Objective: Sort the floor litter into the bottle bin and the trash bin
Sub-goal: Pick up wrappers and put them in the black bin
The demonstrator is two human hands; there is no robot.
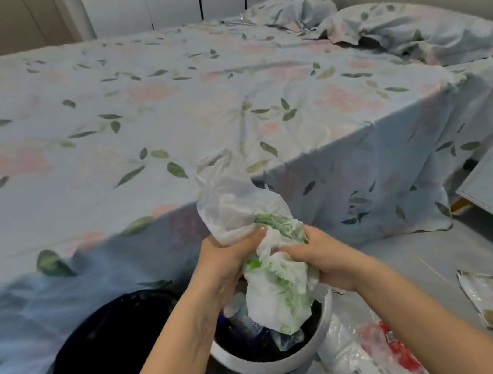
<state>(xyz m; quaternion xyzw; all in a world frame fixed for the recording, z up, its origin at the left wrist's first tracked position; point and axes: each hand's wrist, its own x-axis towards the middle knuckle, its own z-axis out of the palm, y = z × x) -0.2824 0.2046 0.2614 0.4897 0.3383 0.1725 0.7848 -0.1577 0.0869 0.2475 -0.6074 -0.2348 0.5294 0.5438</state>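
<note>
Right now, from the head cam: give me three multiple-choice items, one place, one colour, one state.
1. Where is the crumpled plastic bag?
A. on the bed
B. above the white bin
C. flat on the floor

2. What colour is the print on that bag?
A. green
B. blue
C. orange

3. How is the bag held?
A. left hand only
B. right hand only
C. both hands

Key: B, its lower end hangs over the white bin; A, green marks show on white plastic; C, the left hand and right hand both grip it.

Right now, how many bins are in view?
2: a black-bagged bin on the floor at lower left, and a white-rimmed bin beside it, directly under the crumpled plastic bag held in both hands. No others show.
</note>
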